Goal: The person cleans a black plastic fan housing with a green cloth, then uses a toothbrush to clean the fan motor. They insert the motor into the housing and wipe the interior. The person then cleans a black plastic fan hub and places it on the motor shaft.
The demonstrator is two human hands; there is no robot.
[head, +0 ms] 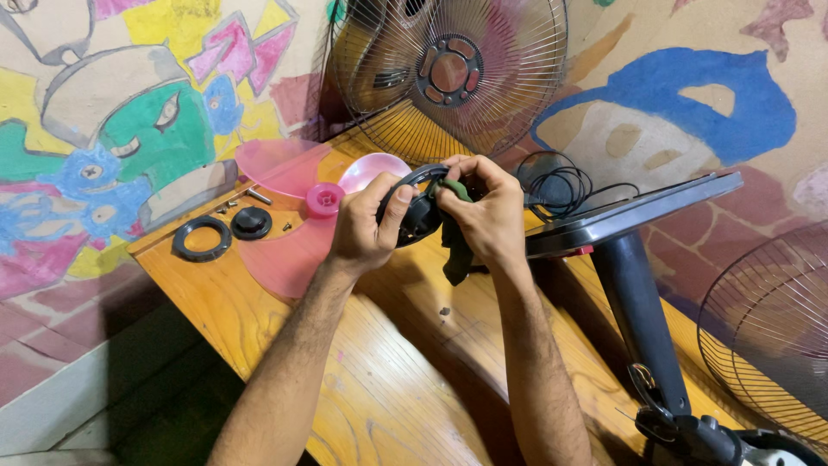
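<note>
Left hand (pixel 362 226) steadies a black housing (pixel 418 211) while right hand (pixel 483 211) presses a cloth (pixel 455 246) onto it; pink blade (pixel 293 207) lies left.

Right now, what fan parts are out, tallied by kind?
Wire fan guards: 2
Pink fan blade: 1
Black ring: 1
Black round cap: 1
Black fan part in both hands: 1
Fan stand: 1
Total: 7
</note>
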